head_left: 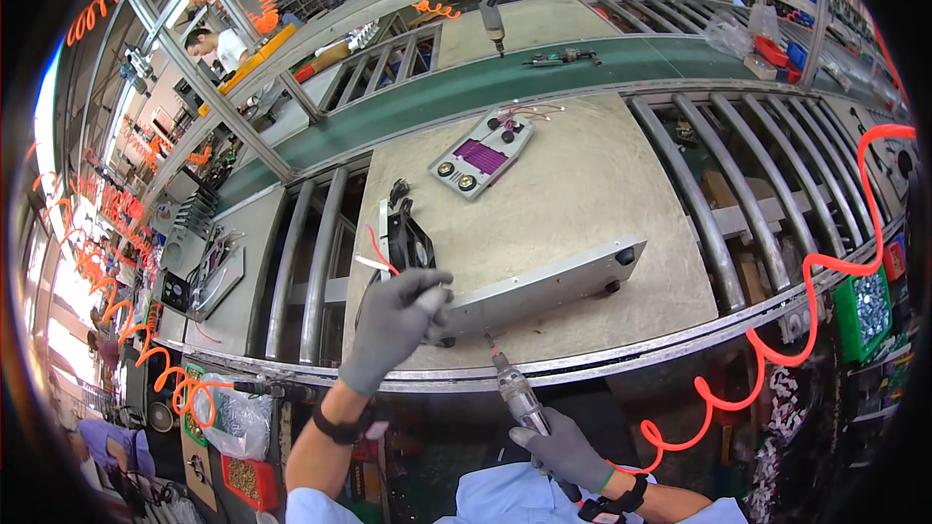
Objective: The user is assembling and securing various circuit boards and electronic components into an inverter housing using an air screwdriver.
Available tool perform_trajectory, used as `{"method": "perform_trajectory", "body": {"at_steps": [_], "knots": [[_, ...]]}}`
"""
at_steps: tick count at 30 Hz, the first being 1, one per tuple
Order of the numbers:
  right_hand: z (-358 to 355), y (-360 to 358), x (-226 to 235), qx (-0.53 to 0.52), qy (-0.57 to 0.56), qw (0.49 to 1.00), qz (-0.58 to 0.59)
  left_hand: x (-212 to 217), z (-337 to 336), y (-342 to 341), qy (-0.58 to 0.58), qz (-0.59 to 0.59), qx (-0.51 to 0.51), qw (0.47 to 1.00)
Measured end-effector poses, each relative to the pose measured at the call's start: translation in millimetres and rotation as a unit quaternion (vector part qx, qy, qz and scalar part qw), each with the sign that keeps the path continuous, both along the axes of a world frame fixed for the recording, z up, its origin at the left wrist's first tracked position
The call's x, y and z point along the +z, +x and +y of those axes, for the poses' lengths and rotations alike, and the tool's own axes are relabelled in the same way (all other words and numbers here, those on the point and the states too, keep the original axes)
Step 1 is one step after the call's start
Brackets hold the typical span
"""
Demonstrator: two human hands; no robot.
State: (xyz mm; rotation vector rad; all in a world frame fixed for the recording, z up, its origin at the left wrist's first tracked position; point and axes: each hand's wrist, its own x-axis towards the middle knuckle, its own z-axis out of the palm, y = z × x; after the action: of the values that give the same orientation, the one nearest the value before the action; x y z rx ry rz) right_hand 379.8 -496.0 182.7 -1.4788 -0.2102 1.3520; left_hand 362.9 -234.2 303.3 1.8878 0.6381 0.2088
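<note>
My left hand [396, 325], in a grey glove, grips the near left end of a long grey metal panel [544, 286] that stands on its edge on the worktable [582, 184]. My right hand [563, 448], also gloved, holds a pneumatic screwdriver [516, 396] with its bit pointing up at the panel's lower edge. A black fan [408, 238] with red and white wires lies just left of the panel. Farther back lies a second grey panel with a purple heat sink [482, 154].
An orange coiled air hose [825, 272] runs from the screwdriver up the right side. Metal rollers [738, 194] flank the table, and a green conveyor belt [544, 73] runs behind. Another screwdriver [488, 5] hangs overhead. Bins of screws [862, 309] sit at the right. A person [216, 44] works far back left.
</note>
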Motion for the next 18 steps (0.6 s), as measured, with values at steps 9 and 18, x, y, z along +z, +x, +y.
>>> {"method": "perform_trajectory", "body": {"at_steps": [9, 18], "knots": [[5.0, -10.8, -4.3, -0.024, -0.007, 1.000, 0.014, -22.1, 44.0, 69.6, 0.028, 0.160, -0.091, 0.983], [15.2, -8.8, -9.6, -0.031, -0.002, 0.999, 0.031, -78.2, 74.3, 114.7, 0.237, 0.292, -0.318, 0.870]]}}
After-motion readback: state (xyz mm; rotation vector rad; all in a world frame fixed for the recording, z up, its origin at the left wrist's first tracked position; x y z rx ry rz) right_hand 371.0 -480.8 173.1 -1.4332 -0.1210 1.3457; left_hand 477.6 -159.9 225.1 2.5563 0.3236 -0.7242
